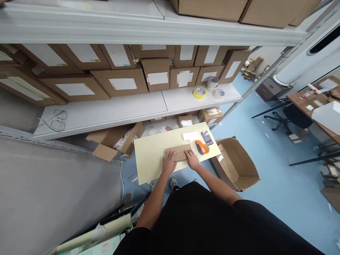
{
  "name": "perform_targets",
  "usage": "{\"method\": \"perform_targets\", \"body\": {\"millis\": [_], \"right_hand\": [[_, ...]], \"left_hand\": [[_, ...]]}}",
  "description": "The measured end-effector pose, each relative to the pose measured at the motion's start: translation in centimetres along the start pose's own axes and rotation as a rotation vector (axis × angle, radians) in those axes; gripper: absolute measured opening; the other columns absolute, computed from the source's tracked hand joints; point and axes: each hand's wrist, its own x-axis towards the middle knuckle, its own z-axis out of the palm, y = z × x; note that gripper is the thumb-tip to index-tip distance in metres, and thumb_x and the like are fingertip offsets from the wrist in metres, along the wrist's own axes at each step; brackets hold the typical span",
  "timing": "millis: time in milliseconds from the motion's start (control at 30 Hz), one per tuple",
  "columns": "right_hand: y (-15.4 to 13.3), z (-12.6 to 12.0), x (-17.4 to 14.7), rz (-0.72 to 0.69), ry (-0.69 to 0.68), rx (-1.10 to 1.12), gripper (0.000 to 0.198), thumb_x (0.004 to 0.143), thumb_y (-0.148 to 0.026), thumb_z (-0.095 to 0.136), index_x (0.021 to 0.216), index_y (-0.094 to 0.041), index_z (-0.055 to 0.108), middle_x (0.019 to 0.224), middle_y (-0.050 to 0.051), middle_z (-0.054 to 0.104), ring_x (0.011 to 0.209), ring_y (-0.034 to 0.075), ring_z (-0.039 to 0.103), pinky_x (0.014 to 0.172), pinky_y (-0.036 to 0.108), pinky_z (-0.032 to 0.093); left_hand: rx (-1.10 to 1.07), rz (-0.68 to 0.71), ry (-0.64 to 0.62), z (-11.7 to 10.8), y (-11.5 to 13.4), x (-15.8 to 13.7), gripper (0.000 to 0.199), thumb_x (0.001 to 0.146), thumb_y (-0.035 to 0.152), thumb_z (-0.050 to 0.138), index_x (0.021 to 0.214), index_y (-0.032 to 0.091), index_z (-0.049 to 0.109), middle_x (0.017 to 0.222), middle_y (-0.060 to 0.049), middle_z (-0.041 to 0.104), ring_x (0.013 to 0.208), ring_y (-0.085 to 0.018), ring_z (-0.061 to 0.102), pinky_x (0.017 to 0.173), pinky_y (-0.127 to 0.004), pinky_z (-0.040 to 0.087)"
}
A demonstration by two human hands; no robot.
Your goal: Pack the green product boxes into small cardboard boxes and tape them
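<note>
A small flat cardboard box (178, 153) lies on a pale yellow tabletop (148, 156) in front of me. My left hand (169, 163) grips its left end, fingers bent over the top near the edge. At the right end, my right hand (191, 159) holds the box with fingers curled on its upper face. The undersides of both hands are hidden. Just right of the box sits an orange tape dispenser (202, 147) with a yellow roll in it. Behind that are a white paper sheet (190, 136) and a blurred dark item (207, 138) of unclear kind.
A large open carton (239, 166) stands on the blue floor to the right. Ahead, a metal shelf (127, 109) bears labelled boxes, a yellow tape roll (199, 92) and pale rolls (218, 93). An open box (117, 140) juts out below. A desk (308, 106) is farther right.
</note>
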Motion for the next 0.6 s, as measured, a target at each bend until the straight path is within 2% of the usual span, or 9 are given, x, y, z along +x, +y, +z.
{"method": "perform_targets", "body": {"millis": [167,300,400,600], "right_hand": [[0.2,-0.5,-0.2,-0.039,-0.010,-0.002,0.051,0.100,-0.018,0.041,0.150,-0.016,0.049,0.158,0.015,0.044,0.152,0.028,0.029,0.123,0.045,0.033],[-1.0,-1.0,0.3,0.038,-0.041,-0.031,0.053,0.099,-0.021,0.045,0.151,-0.019,0.048,0.155,0.015,0.046,0.149,0.030,0.030,0.114,0.044,0.042],[-1.8,-1.4,0.7,0.099,-0.057,-0.042,0.052,0.098,-0.023,0.047,0.150,-0.021,0.051,0.156,0.015,0.045,0.149,0.031,0.030,0.112,0.044,0.043],[-1.9,-1.3,-0.5,0.102,-0.133,-0.058,0.069,0.090,-0.023,0.056,0.158,-0.021,0.040,0.169,0.013,0.027,0.157,0.030,0.016,0.114,0.044,0.039]], "left_hand": [[0.075,0.010,0.005,0.3,0.9,-0.2,0.059,0.094,0.038,0.062,0.152,0.031,0.051,0.171,-0.011,0.026,0.158,-0.041,0.014,0.120,-0.064,0.026],[0.091,-0.028,0.059,0.7,1.8,0.2,0.058,0.091,0.041,0.065,0.148,0.032,0.056,0.171,-0.010,0.025,0.156,-0.043,0.019,0.120,-0.064,0.026],[0.089,-0.016,0.092,0.9,2.0,0.7,0.058,0.090,0.039,0.067,0.146,0.029,0.059,0.171,-0.010,0.025,0.155,-0.043,0.020,0.122,-0.060,0.025],[0.073,0.019,0.075,2.1,1.9,1.4,0.059,0.090,0.036,0.065,0.149,0.030,0.057,0.172,-0.005,0.023,0.158,-0.041,0.012,0.124,-0.062,0.016]]}}
